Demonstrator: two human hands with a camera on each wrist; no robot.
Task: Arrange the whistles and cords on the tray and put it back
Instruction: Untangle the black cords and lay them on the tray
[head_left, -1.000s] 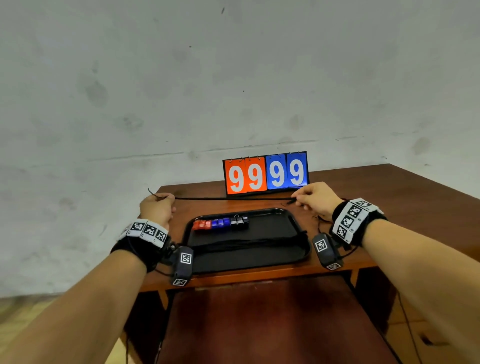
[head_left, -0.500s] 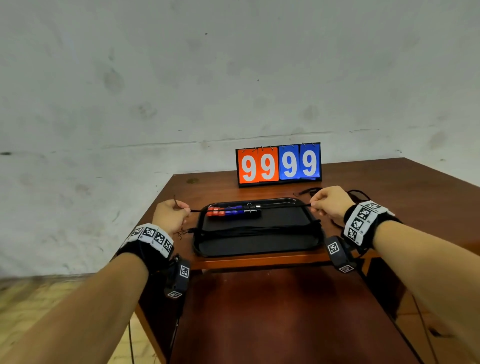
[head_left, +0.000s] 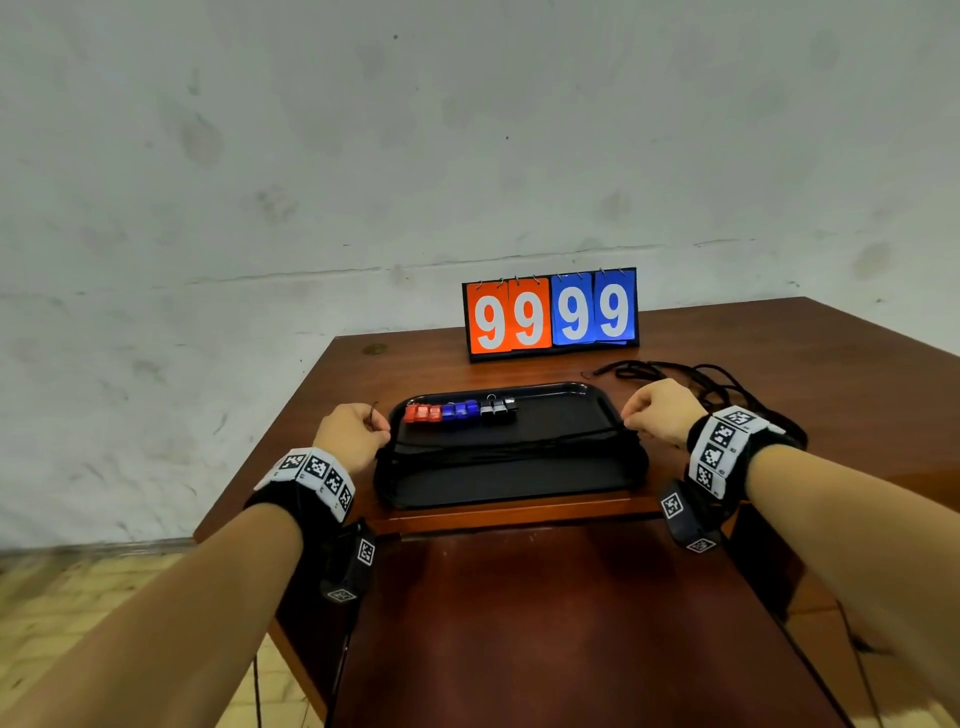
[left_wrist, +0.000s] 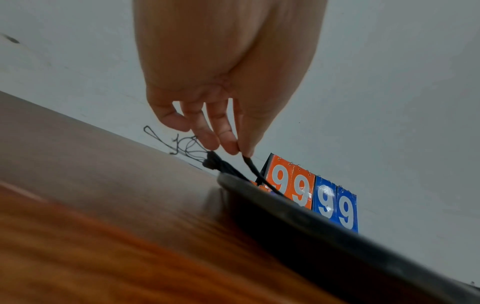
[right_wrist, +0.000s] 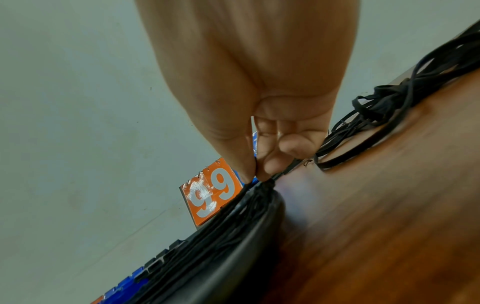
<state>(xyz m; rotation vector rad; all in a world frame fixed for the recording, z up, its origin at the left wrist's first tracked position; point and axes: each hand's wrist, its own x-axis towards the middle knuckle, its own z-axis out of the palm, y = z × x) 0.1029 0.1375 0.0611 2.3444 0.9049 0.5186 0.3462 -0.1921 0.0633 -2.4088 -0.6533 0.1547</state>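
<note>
Material: dark red-brown wood, polished; this is the bench (head_left: 753, 332) that carries everything.
Tray: a black plastic tray (head_left: 519, 488) lies at the near edge of the bench, its long side across the view.
Left hand: the left hand (head_left: 353, 434) is at 9 o'clock of the tray, just beside its rim; the fingertips (left_wrist: 246, 151) pinch one end of a black cord (head_left: 519, 441), narrow grip, other fingers curled.
Right hand: the right hand (head_left: 657, 415) is at 3 o'clock of the tray, just beside the rim; thumb and finger pinch the other end of the same cord.
Laid cords: a bundle of straight black cords (right_wrist: 233, 222) lies across the middle of the tray from 9 to 3 o'clock, the ends reaching over both rims.
Whistles: a row of whistles (head_left: 460, 410), red, then blue, then black, stands in the tray at 11 o'clock, touching each other.
Loose cords: a tangled heap of black cords (head_left: 691, 376) lies on the bench at 2 o'clock of the tray, behind the right hand.
Scoreboard: a flip scoreboard (head_left: 550, 314) showing 99 and 99 stands at 12 o'clock, near the wall.
Step in hand: I judge the stretched cord is being laid onto the bundle.
Next move: it seems to call for both hands to let go together so the cord stays straight, then to take another cord from the heap; the heap may pull several at once.
</note>
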